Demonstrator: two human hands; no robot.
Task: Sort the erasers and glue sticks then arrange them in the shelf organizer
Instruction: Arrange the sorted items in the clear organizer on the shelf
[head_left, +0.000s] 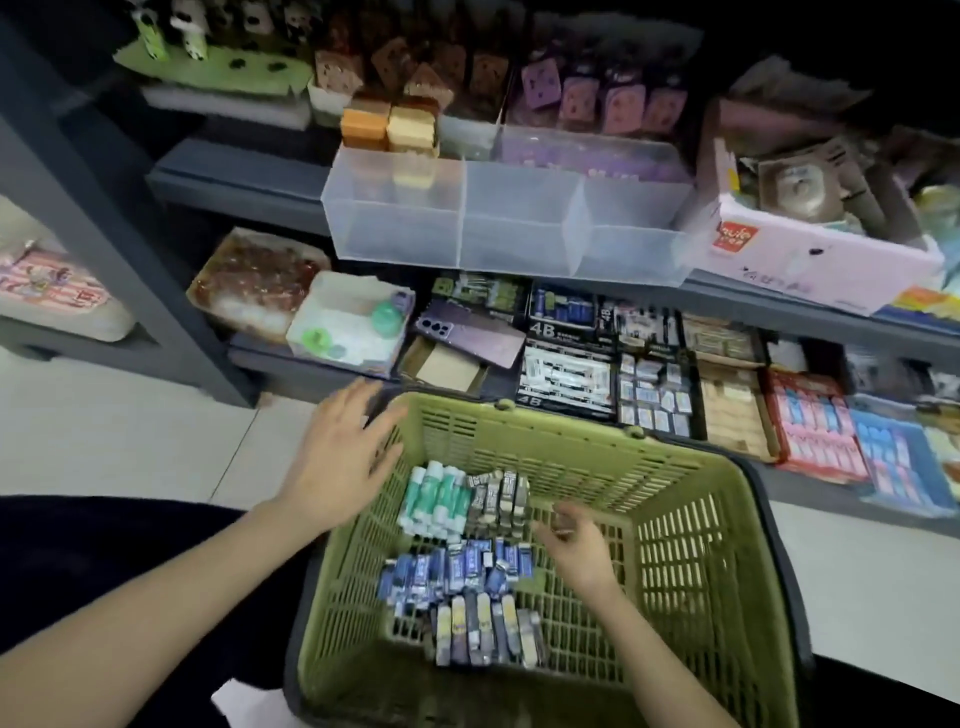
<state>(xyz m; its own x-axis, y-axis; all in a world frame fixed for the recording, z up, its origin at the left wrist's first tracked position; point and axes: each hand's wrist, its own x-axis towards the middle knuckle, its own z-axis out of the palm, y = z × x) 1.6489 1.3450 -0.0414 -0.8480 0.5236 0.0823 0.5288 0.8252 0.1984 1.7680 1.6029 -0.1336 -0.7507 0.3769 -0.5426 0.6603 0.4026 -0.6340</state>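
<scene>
In the green basket (597, 457) before me, the glue sticks (435, 498) lie bunched at the far left. Grey erasers (500, 499) touch them, blue erasers (457, 569) lie nearer, and purple-and-yellow erasers (488, 630) lie nearest. My left hand (340, 460) is spread flat over the left rim. My right hand (576, 543) is inside with curled fingers, too blurred to tell whether it pinches anything. The clear shelf organizer (467, 223) sits on the shelf beyond.

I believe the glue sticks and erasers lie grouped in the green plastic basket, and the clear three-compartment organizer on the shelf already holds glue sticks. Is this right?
Not quite. In the head view, the clear three-compartment plastic organizer holds nothing yet; its compartments look empty. The green-and-white glue sticks and wrapped erasers do lie grouped in the green plastic basket.
</scene>
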